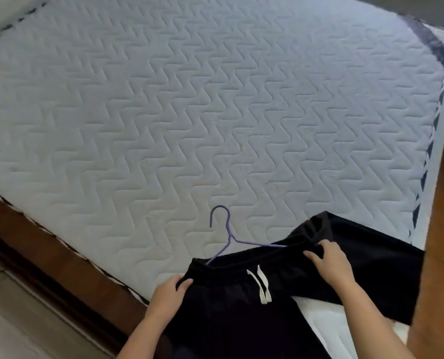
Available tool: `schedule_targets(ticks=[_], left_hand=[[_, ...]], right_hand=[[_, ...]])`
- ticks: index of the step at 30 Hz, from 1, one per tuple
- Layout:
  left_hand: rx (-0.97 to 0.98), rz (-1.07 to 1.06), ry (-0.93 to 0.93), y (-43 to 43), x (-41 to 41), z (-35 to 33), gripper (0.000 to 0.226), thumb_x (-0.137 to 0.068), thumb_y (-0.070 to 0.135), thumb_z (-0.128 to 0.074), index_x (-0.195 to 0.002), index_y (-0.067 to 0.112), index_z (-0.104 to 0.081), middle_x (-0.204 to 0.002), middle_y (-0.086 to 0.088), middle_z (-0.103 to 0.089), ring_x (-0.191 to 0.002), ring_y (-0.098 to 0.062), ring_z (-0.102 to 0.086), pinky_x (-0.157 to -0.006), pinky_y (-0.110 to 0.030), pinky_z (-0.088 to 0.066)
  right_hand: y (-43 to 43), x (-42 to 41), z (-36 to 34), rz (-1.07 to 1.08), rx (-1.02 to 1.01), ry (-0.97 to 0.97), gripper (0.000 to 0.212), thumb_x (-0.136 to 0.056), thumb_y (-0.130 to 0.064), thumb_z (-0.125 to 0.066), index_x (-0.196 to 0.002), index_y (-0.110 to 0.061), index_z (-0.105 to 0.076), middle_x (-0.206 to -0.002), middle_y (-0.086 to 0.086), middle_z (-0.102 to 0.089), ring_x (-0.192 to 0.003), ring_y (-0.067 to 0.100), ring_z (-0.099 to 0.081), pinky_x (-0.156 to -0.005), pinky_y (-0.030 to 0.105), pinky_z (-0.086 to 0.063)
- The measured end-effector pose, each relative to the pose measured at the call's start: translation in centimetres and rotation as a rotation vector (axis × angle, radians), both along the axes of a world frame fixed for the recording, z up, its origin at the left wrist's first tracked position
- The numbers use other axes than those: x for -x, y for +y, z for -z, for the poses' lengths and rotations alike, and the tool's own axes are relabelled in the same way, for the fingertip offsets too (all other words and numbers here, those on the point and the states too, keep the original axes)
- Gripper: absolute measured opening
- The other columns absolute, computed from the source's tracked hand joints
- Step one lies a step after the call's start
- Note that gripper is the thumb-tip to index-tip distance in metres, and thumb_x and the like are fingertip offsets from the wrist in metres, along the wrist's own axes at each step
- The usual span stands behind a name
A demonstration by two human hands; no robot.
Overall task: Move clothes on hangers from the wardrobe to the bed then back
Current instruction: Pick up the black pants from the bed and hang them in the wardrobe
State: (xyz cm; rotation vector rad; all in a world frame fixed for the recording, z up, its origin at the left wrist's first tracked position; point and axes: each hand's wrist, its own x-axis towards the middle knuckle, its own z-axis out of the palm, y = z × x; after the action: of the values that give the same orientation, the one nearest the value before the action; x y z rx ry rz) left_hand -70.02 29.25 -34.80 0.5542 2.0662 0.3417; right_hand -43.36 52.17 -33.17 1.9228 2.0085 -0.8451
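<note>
Handling the black fabric shorts (241,312) on the thin purple wire hanger (230,235) is the step in hand. Whether this is set-down or pick-up cannot be told.

**Position.** The shorts lie flat on the near corner of the white quilted mattress (189,112), at 6 o'clock in the view. The hanger hook rests on the quilting and points toward 12 o'clock.

**Hands.** The left hand (167,294), at 7 o'clock, pinches the left end of the waistband, with its fingers (186,283) curled over the hem. The right hand (332,265), at 5 o'clock, grips the right end of the waistband, with its fingers (311,256) bent onto bunched cloth.

**Procedure (judged).**
1. Hold both waistband ends level so that the hanger arms stay inside the waistband. The right arm of the hanger runs under the cloth, so its seating cannot be confirmed.
2. For set-down, release only once the cloth lies fully on the mattress.
3. For a lift, transfer one hand to the hanger neck first. Lifting by the cloth alone is likely to let the wire slip out.
4. Keep the white drawstring (263,286) clear of the wire.

**Surroundings.**
- A dark wooden bed frame (47,242) borders the mattress at 8 o'clock, with pale flooring (21,320) beyond it.
- Brown wooden floor (443,229) lies at 3 o'clock.
- The right leg of the shorts reaches close to the mattress edge at 4 o'clock, so the cloth may slide off there.
</note>
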Motion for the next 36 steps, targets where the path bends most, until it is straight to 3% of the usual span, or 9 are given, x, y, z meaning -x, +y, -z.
schedule_targets(ticks=[3,6,13,18,27,30,36], left_hand=[[-0.058,0.079,0.105,-0.6,-0.9,-3.6,0.026,-0.093,0.038,-0.045,-0.101,0.017,-0.059,-0.093,0.005,-0.056,-0.097,-0.016,-0.056,-0.071,-0.024,-0.034],[-0.13,0.097,0.192,-1.3,-1.2,-7.2,0.025,-0.092,0.041,-0.046,-0.088,0.019,-0.056,-0.09,0.004,-0.06,-0.091,-0.019,-0.058,-0.071,-0.028,-0.039],[-0.355,0.087,0.402,-3.1,1.4,-16.1,0.03,-0.092,0.041,-0.044,-0.071,0.019,-0.049,-0.069,0.003,-0.057,-0.066,-0.008,-0.053,-0.055,-0.021,-0.036],[-0.519,-0.034,0.628,-6.3,5.2,-23.2,0.036,-0.091,0.042,-0.044,-0.074,0.011,-0.051,-0.064,-0.004,-0.057,-0.058,-0.014,-0.053,-0.049,-0.026,-0.034],[-0.65,-0.353,1.141,-15.5,10.8,-36.6,0.033,-0.089,0.038,-0.05,-0.075,0.009,-0.053,-0.061,0.002,-0.051,-0.059,-0.018,-0.048,-0.05,-0.028,-0.032],[-0.66,-0.45,1.296,-18.9,11.0,-40.7,0.033,-0.089,0.036,-0.05,-0.066,0.013,-0.045,-0.057,0.004,-0.044,-0.056,-0.017,-0.042,-0.05,-0.029,-0.027],[-0.586,-0.598,1.549,-24.8,10.4,-45.4,0.037,-0.09,0.033,-0.051,-0.08,-0.002,-0.058,-0.07,-0.015,-0.06,-0.064,-0.028,-0.052,-0.058,-0.032,-0.033]], right_hand=[[-2.4,-2.5,-2.5,0.066,-0.009,0.088,0.047,-0.084,-0.036,-0.061,-0.117,-0.005,-0.051,-0.113,0.014,-0.052,-0.102,0.03,-0.055,-0.079,0.035,-0.042],[-3.5,-3.3,-5.4,0.083,-0.071,0.183,0.045,-0.084,-0.033,-0.062,-0.117,-0.004,-0.052,-0.114,0.015,-0.052,-0.106,0.031,-0.053,-0.079,0.034,-0.039],[-3.6,-0.3,-14.9,-0.032,-0.307,0.392,0.024,-0.084,-0.032,-0.061,-0.094,-0.011,-0.054,-0.095,0.004,-0.049,-0.09,0.025,-0.052,-0.071,0.031,-0.035],[-4.1,5.9,-21.9,-0.171,-0.454,0.527,0.023,-0.084,-0.033,-0.061,-0.093,-0.013,-0.054,-0.094,0.002,-0.05,-0.086,0.02,-0.05,-0.072,0.03,-0.035],[-7.0,21.8,-33.8,-0.509,-0.648,0.78,0.029,-0.087,-0.031,-0.056,-0.098,-0.004,-0.053,-0.092,0.006,-0.045,-0.084,0.021,-0.044,-0.073,0.03,-0.032],[-9.2,26.1,-36.9,-0.594,-0.711,0.865,0.028,-0.089,-0.028,-0.054,-0.097,-0.002,-0.051,-0.089,0.008,-0.044,-0.084,0.024,-0.043,-0.072,0.032,-0.032],[-13.9,33.1,-41.9,-0.857,-0.798,1.007,0.023,-0.09,-0.024,-0.051,-0.08,-0.006,-0.044,-0.085,0.018,-0.053,-0.087,0.035,-0.051,-0.067,0.033,-0.029]])
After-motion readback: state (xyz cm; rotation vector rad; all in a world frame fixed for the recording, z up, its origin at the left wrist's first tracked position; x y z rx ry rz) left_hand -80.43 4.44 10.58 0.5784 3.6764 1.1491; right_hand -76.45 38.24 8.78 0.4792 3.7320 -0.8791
